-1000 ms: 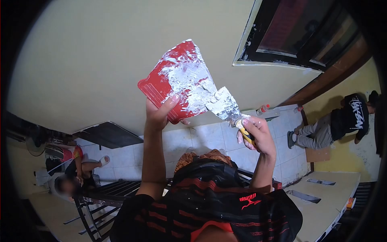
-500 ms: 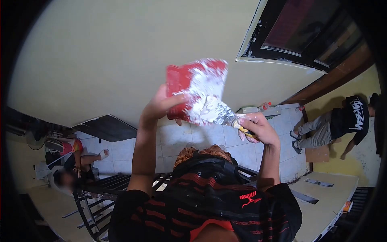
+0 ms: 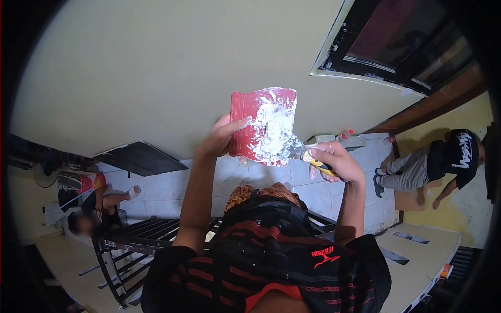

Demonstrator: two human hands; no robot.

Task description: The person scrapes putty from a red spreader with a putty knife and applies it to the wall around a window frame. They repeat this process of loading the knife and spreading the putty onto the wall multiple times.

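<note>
My left hand [image 3: 222, 136] holds up a red plastic scoop [image 3: 249, 122] smeared with white filler. My right hand [image 3: 334, 161] grips the yellow handle of a putty knife [image 3: 286, 148], whose metal blade lies flat against the filler on the scoop. Both are raised in front of a cream wall [image 3: 156, 73]. My black and red striped shirt fills the lower middle of the view.
A dark window frame [image 3: 396, 47] sits at the upper right. A black metal scaffold frame [image 3: 135, 242] is below me. One person sits on the tiled floor [image 3: 86, 208] at left; another in a black shirt [image 3: 454, 154] bends low at right.
The red scoop has turned from tilted to nearly upright and shifted right and lower. The putty knife blade swept across the filler on it. The person at right bent further down.
</note>
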